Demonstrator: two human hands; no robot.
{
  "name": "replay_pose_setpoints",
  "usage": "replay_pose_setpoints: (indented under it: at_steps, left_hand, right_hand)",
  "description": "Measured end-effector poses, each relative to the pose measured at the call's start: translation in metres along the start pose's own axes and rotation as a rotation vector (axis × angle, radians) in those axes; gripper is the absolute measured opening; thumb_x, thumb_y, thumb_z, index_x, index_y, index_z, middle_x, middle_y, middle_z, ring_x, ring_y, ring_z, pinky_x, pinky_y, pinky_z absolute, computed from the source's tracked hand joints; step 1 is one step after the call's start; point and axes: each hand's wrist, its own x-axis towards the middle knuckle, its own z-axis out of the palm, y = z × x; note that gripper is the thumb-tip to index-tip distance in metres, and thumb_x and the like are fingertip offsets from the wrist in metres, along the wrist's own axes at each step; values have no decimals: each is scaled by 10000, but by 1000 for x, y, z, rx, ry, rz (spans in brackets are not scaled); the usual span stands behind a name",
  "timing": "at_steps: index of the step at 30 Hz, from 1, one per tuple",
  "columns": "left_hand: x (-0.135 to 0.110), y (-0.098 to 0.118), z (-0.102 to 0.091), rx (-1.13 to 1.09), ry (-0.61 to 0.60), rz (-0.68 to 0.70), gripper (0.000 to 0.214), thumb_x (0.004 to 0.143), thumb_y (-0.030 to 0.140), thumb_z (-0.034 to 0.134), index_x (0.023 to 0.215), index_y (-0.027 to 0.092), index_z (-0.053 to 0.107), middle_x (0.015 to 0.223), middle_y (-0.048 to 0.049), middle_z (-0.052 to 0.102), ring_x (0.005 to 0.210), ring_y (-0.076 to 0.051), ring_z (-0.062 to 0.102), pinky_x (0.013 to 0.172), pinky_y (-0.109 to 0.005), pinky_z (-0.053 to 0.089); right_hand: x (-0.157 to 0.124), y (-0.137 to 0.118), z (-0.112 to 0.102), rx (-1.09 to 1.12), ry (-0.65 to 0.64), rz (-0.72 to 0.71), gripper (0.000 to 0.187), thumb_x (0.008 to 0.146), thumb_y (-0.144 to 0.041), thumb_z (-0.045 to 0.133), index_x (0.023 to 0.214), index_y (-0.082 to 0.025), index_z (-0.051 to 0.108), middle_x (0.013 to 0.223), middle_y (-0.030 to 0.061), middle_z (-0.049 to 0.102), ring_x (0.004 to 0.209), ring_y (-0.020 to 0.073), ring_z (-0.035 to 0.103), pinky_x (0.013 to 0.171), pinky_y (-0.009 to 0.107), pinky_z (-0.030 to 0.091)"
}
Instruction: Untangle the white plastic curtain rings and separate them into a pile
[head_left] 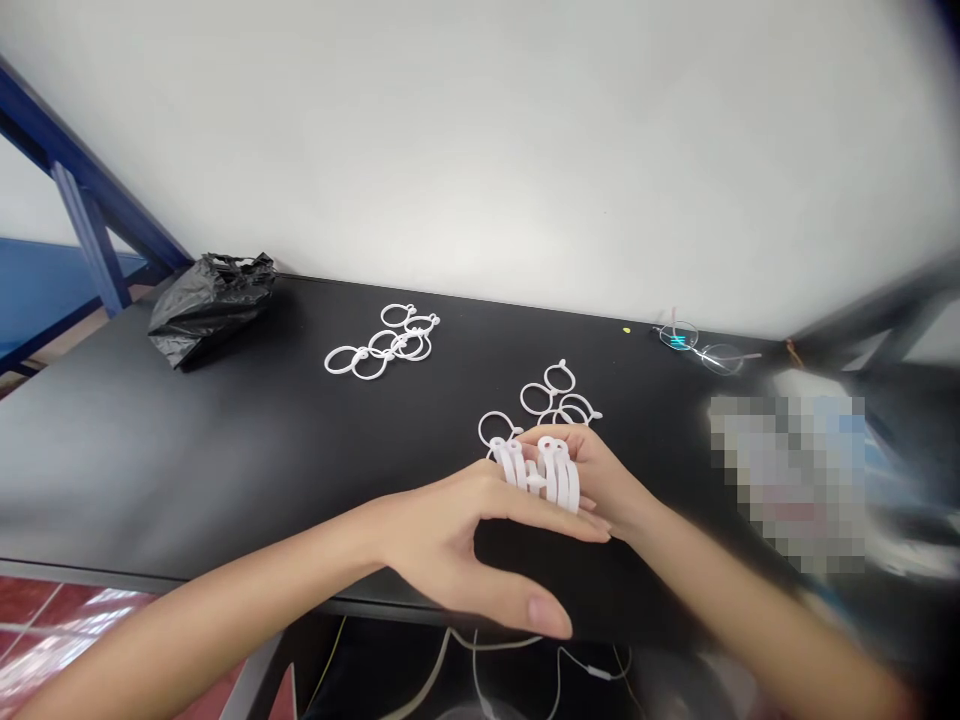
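Several white plastic curtain rings (561, 475), each with a small eyelet, stand side by side in a bunch between my two hands. My right hand (592, 465) curls behind and around this bunch, its fingertips partly hidden by the rings. In front of them, my left hand (465, 540) has its fingers stretched out along the bunch and its thumb spread well apart below. Just beyond the hands, more loose curtain rings (559, 379) lie on the black table (315, 460). A second group of rings (370, 363) lies farther back and to the left.
A crumpled black plastic bag (214, 305) sits at the back left. Eyeglasses (705, 352) rest near the wall, with a small yellow bit (626, 330) beside them. On the right lies a blurred, pixelated packet (787, 485). Pale cables (480, 655) hang below the table's front edge.
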Motion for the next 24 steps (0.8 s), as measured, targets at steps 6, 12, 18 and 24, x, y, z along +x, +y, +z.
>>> replay_pose_setpoints:
  at_steps: [6,12,18,24]
  left_hand:
    - [-4,-4,6,67,-39,-100,598,826,383,714,1327,81,590,1267,-198,646,1156,-283,616,970,-379,530]
    - [-5,-16,3,95,52,-38,508,858,274,657,1327,96,577,1240,-178,640,1112,-238,616,927,-347,541]
    - [-3,-18,5,150,59,64,417,866,328,639,1191,67,650,1139,-183,687,1090,-270,640,996,-398,501]
    - [-5,-22,10,168,50,83,465,872,397,630,1237,108,622,1204,-183,666,1154,-291,613,1015,-433,488]
  right_hand:
    - [-1,-5,5,-15,35,-10,308,793,-463,723,762,-160,771,677,43,735,567,115,649,526,209,490]
    - [-9,-13,4,-44,22,-53,424,905,-551,557,948,-191,777,728,47,746,534,111,640,480,216,482]
    - [-12,-8,-2,-56,-214,-174,736,707,-576,776,1346,-281,559,1431,91,554,1267,255,560,1022,398,477]
    - [-9,-2,-2,80,-365,-200,637,786,-539,724,1327,-237,574,1343,117,627,1123,228,652,1004,407,496]
